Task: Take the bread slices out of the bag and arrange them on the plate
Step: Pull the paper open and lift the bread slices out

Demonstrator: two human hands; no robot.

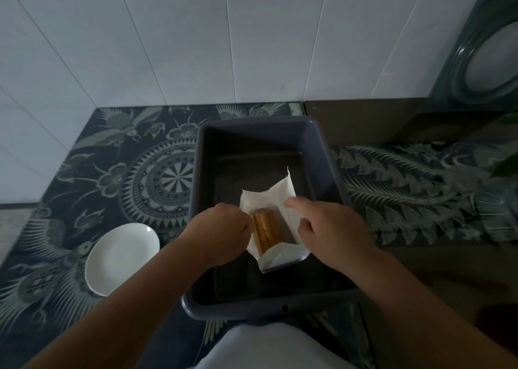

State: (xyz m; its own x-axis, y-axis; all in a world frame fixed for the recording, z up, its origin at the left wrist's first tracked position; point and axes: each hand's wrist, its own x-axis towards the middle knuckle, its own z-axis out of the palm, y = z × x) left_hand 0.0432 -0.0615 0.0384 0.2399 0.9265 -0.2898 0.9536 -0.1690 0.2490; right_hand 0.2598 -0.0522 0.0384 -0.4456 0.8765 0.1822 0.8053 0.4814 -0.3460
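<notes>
A white bread bag (276, 197) stands open inside a dark grey plastic tub (322, 144). Brown crusts of the bread slices (266, 229) show in the bag's mouth. My left hand (221, 228) grips the bag's left edge with closed fingers. On the bag's right edge my right hand (328, 228) pinches the plastic, index finger stretched over the rim. The two hands hold the mouth apart. An empty white plate (120, 259) lies on the patterned cloth, left of the tub.
The tub sits on a dark cloth with pale bird and mandala patterns (157, 178). White tiled wall (196, 46) runs behind. A dark box with a round pale window (487, 60) stands at the far right. A white garment (274, 349) shows at the bottom edge.
</notes>
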